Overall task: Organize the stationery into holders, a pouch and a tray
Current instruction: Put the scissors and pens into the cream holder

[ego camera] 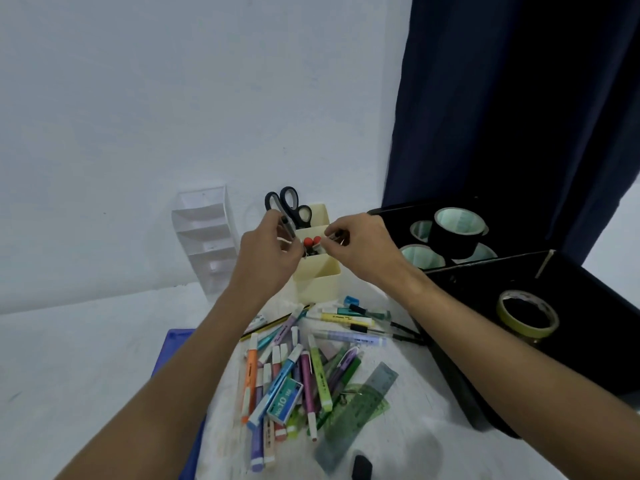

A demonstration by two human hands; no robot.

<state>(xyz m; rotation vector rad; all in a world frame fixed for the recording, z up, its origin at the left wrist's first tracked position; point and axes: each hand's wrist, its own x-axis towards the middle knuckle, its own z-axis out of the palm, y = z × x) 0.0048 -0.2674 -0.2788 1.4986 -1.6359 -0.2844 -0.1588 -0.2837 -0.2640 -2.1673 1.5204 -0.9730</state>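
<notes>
A pale wall (138, 116) and a dark blue curtain (519, 98) stand behind the white table (69, 358) you work at. Your left hand (266, 251) has its fingers curled round a slim pen (288, 228), and your right hand (363, 247) pinches a small thin item at its fingertips; what that item is cannot be told. Both grips meet over the front compartment of the cream plastic holder (317, 271), where red-capped pens (311, 242) stand just between your fingertips. Behind your grips, black-handled scissors (289, 206) rise from the holder's rear compartment. Left of your left hand sits a white tiered organiser (207, 237). Right of your right hand, the black tray (554, 323) carries rolls of tape (457, 230). Below your wrists lies a heap of coloured markers (298, 375), a box of staples (284, 398) and a green translucent ruler (360, 410).
</notes>
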